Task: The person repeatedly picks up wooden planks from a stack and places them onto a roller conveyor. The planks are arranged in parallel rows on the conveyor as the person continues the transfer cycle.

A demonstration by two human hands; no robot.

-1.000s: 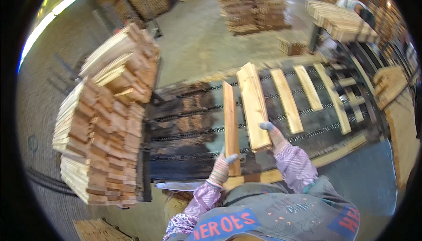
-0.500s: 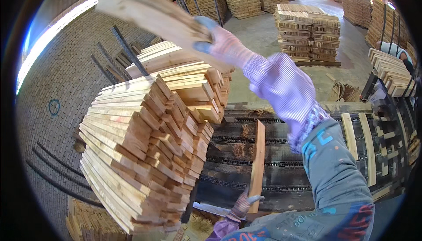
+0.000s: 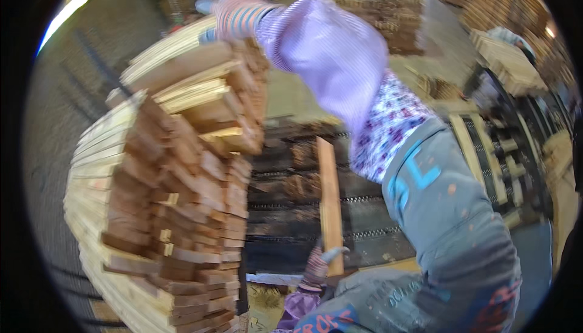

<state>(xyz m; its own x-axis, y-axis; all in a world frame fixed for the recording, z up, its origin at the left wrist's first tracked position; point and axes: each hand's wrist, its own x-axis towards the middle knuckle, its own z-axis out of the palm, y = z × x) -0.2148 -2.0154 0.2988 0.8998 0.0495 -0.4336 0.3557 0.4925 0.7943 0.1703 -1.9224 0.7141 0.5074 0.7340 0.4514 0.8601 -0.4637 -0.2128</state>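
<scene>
My right hand [image 3: 240, 16], in a striped knit glove with blue-grey fingertips, reaches far left to the top of the back stack of boards [image 3: 234, 78]. Its fingers and thumb straddle the end of a wooden board [image 3: 188, 44] lying there; the hand is closed around it, partly blurred. Low in the middle, my left hand [image 3: 317, 266], gloved alike, grips the near end of another wooden board [image 3: 330, 199], its thumb across the top. That board lies lengthwise away from me on the dark chain conveyor [image 3: 279, 205].
A tall stack of boards [image 3: 146, 175] with uneven ends fills the left side. More boards [image 3: 470, 151] lie on the conveyor at right. Behind stands a big lumber pile [image 3: 376, 11]. Dark metal posts [image 3: 100, 60] rise at the left, and another person [image 3: 513, 38] is at the far right.
My right hand has brought its raised board down onto the back stack, moving left. My left hand keeps hold of the board on the conveyor. The whole view has shifted.
</scene>
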